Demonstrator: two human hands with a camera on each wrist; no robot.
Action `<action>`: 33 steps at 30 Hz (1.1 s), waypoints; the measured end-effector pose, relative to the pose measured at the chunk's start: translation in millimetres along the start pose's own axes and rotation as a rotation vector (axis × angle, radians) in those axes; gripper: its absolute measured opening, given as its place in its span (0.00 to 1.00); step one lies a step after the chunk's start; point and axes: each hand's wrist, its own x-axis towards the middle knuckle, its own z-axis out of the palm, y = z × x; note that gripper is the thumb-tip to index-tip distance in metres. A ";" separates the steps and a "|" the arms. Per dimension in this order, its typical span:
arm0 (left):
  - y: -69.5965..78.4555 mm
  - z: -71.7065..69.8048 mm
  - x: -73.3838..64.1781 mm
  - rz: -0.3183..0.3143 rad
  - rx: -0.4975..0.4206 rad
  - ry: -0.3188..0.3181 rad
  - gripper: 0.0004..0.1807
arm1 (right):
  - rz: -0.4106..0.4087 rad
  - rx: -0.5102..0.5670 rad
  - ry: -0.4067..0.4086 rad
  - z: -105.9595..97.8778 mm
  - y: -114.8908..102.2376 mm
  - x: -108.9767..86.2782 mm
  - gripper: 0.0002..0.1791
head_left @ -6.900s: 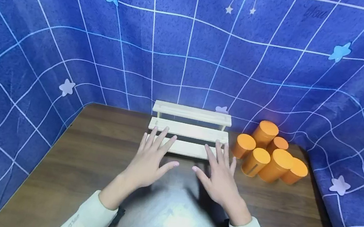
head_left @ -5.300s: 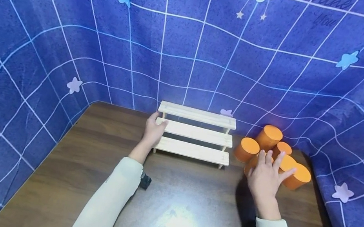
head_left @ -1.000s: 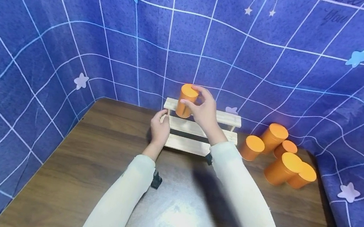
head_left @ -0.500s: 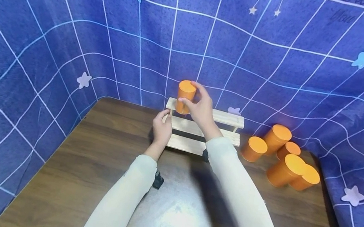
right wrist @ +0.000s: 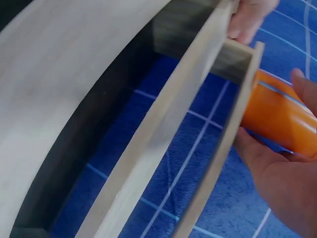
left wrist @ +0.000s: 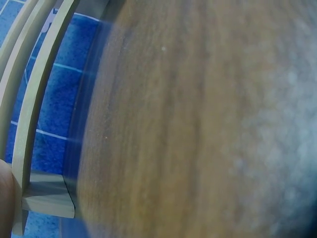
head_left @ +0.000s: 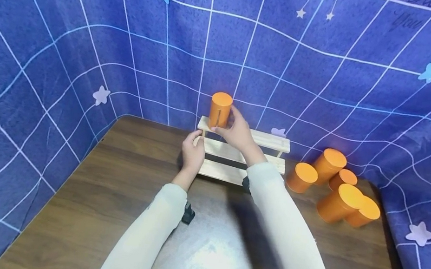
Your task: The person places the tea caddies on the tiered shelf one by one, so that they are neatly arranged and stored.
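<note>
head: brown table (head_left: 104, 192), blue cloth (head_left: 230, 38)

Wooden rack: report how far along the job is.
Done: the rack stands on the table, nothing released on it yet. In hand: the right hand grips one orange canister at the top tier's left end. Probably remaining: five canisters on the table, right of the rack.

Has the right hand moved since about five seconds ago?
Yes, leftward and away from the person. The right hand was right of the wooden rack; now it holds an orange cylinder near the top tier's left end.
</note>
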 end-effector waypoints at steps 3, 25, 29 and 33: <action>-0.2 1.1 -1.3 0.002 0.000 0.001 0.18 | 0.057 -0.038 -0.079 -10.6 -2.1 -6.3 0.50; 0.3 3.9 1.4 -0.023 0.018 0.006 0.18 | 0.201 -0.280 -0.580 -83.4 -6.3 -68.9 0.24; 2.2 2.9 0.5 -0.033 0.010 0.000 0.18 | 0.258 -0.250 -0.606 -90.6 -5.0 -81.3 0.27; 3.1 2.2 -0.6 -0.035 -0.013 -0.005 0.18 | 0.231 -0.210 -0.556 -95.3 -0.9 -92.8 0.26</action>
